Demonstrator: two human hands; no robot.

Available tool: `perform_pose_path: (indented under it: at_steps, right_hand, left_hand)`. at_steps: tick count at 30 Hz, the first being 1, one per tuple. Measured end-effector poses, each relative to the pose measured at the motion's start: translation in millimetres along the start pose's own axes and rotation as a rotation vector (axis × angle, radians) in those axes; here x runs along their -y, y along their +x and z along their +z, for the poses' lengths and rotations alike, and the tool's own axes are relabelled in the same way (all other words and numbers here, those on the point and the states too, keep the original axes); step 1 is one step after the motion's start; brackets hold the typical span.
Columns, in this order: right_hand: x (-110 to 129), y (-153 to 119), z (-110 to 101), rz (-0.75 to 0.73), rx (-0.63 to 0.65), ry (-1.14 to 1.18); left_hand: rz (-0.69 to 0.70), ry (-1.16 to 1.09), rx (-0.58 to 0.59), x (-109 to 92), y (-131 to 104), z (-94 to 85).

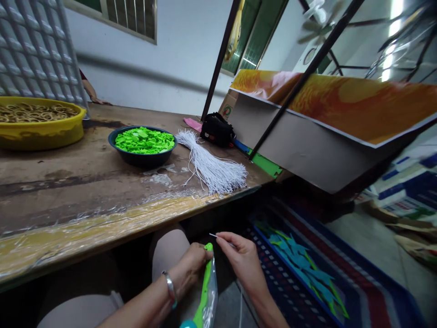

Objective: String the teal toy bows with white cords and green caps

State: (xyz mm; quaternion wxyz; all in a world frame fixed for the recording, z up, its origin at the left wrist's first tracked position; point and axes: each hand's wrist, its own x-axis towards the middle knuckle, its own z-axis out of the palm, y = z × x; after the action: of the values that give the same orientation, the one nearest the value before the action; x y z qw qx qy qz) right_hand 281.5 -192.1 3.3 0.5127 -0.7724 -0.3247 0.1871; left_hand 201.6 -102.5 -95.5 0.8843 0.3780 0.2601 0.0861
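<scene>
My left hand (191, 263), with a silver bracelet on its wrist, is closed on the top end of a bright green plastic piece (205, 288). That long, narrow piece hangs down over my lap, with clear plastic film (212, 291) along its side and a teal part at its bottom. Just to the right, my right hand (243, 260) pinches a thin white string (212, 235) between thumb and fingertips. The string's tip points toward the green piece, and a small gap separates the hands. On the table above lies a bundle of white strings (218, 169).
A dark bowl (143, 158) of green chips and a yellow basin (44, 136) of tan rings stand on the brown table (85, 182). Behind the strings sits a black bag (217, 130). At lower right, a blue crate (290, 278) holds teal and green pieces. Another person's hand (99, 100) rests at the far edge.
</scene>
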Motion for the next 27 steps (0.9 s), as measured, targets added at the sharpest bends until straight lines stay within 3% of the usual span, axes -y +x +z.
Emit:
perform_pose_path:
  at_steps: [3, 5, 8, 12, 27]
  right_hand:
    - [4.7, -6.1, -2.3, -0.005, 0.022, -0.012]
    - [10.2, -11.6, -2.7, -0.057, 0.033, -0.054]
    - [18.7, -18.8, -2.3, -0.285, -0.005, -0.207]
    - [24.5, -24.3, -0.4, -0.546, -0.077, -0.409]
    - [19.3, -28.7, 3.5, -0.653, -0.156, -0.722]
  left_hand:
    - [-0.042, -0.072, 0.088, -5.1, -15.7, 6.5]
    - [0.01, -0.117, 0.112, -8.8, -26.7, 12.8]
    - [0.159, -0.125, 0.064, -15.0, -38.5, 22.0]
    - [0.383, 0.038, -0.062, -23.9, -45.4, 28.6]
    - [0.425, 0.153, -0.127, -21.2, -52.1, 39.9]
